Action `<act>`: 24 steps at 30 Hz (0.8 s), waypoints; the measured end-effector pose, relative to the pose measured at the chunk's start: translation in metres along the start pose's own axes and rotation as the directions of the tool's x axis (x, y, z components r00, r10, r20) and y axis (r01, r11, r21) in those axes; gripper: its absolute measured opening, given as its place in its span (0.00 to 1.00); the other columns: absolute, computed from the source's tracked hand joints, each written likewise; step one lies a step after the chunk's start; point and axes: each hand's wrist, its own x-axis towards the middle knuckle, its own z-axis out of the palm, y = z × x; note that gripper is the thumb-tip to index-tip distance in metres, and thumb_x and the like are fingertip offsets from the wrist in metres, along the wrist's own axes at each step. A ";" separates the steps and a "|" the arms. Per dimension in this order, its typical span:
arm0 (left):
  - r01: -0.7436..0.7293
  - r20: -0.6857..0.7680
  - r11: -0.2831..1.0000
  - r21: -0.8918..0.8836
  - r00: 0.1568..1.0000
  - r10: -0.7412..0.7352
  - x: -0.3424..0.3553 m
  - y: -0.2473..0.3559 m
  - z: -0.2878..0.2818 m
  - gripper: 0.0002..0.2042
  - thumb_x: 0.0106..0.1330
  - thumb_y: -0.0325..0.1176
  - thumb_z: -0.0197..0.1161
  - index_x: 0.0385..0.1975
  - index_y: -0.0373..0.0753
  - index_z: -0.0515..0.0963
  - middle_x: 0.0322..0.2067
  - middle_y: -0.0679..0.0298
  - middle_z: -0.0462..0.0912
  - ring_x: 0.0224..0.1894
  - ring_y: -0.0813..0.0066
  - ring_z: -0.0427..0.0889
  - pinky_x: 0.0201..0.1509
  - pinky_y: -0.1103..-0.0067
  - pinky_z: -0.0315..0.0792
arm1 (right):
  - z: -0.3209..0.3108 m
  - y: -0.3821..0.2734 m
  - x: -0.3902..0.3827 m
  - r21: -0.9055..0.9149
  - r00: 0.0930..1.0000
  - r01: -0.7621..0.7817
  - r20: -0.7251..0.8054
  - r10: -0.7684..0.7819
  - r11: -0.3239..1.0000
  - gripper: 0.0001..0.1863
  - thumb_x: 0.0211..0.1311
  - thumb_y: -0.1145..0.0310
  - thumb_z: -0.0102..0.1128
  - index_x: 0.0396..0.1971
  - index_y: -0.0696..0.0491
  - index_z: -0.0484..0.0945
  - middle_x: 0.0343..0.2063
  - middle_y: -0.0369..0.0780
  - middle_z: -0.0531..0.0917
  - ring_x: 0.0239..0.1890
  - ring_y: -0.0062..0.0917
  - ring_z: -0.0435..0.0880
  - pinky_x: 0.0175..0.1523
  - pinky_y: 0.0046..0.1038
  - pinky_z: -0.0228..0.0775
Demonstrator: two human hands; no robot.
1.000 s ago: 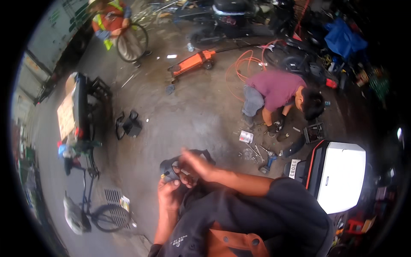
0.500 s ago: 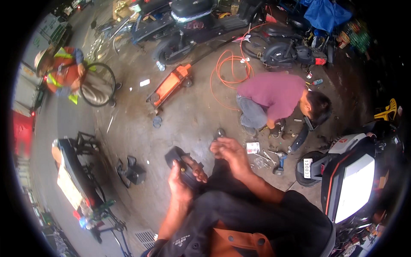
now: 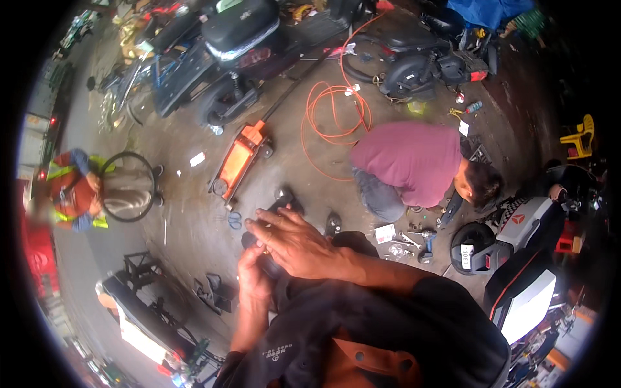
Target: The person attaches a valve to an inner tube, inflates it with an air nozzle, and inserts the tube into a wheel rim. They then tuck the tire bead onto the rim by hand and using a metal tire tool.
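My left hand grips a black plastic part above my lap, with the thumb up along its side. Over that part lies my right hand, its fingers stretched out to the left and close together. The right palm and fingers cover most of the part, so its full shape is hidden. Whether the right fingertips press on it or only rest there, I cannot tell. Below my hands are my dark-clothed legs, and my dark shoes stand on the floor just beyond.
An orange floor jack and an orange hose lie ahead. A person in a purple shirt crouches by a blue power drill. Another person in a vest holds a tyre. Scooters stand at the back.
My right hand has moved left and down from beside the black part onto it. The part has become mostly covered. The view has shifted, and the person with the tyre appears lower.
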 end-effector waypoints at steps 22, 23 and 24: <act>0.495 0.072 0.842 0.214 0.851 -0.519 0.575 0.036 -0.045 0.13 0.64 0.38 0.69 0.44 0.41 0.77 0.24 0.63 0.70 0.22 0.67 0.72 0.29 0.64 0.72 | 0.163 0.861 -0.035 0.236 -0.160 -0.968 -0.336 0.928 -0.081 0.32 0.64 0.58 0.57 0.66 0.56 0.66 0.58 0.56 0.77 0.61 0.54 0.76 0.65 0.48 0.69; 0.487 0.072 0.840 0.239 0.854 -0.515 0.604 0.021 -0.058 0.13 0.64 0.38 0.69 0.43 0.41 0.76 0.24 0.62 0.71 0.22 0.68 0.73 0.29 0.65 0.73 | 0.169 0.898 -0.056 0.169 -0.224 -0.970 -0.329 0.917 -0.176 0.35 0.63 0.56 0.58 0.68 0.55 0.63 0.61 0.56 0.74 0.63 0.55 0.74 0.65 0.50 0.68; 0.465 0.036 0.837 0.288 0.868 -0.495 0.626 0.015 -0.065 0.13 0.64 0.38 0.69 0.43 0.41 0.76 0.23 0.62 0.71 0.22 0.68 0.73 0.29 0.64 0.74 | 0.170 0.929 -0.066 0.114 -0.224 -0.974 -0.360 0.905 -0.196 0.37 0.63 0.56 0.58 0.70 0.54 0.60 0.64 0.55 0.71 0.65 0.54 0.71 0.67 0.51 0.66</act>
